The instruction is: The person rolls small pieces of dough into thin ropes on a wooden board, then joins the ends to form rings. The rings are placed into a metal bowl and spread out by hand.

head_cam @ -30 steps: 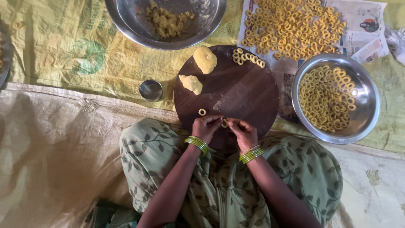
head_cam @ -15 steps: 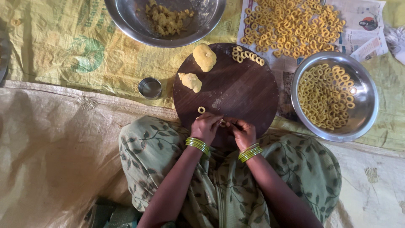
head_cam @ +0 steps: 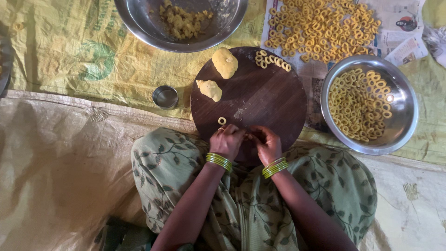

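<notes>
A small yellow dough ring (head_cam: pixel 222 121) lies on the round dark board (head_cam: pixel 260 97), frame centre. Just below it, my left hand (head_cam: pixel 226 141) and right hand (head_cam: pixel 266 143) curl together, fingertips pinched; what they grip is hidden.

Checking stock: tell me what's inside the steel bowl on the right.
The steel bowl holds many small yellow dough rings, loosely piled and covering most of its bottom. Whatever lies beneath the pile is hidden. A bare strip of metal shows along the right wall.

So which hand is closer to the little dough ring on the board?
Left. The left hand sits just below the single dough ring; the right hand is farther off, to its right.
</notes>
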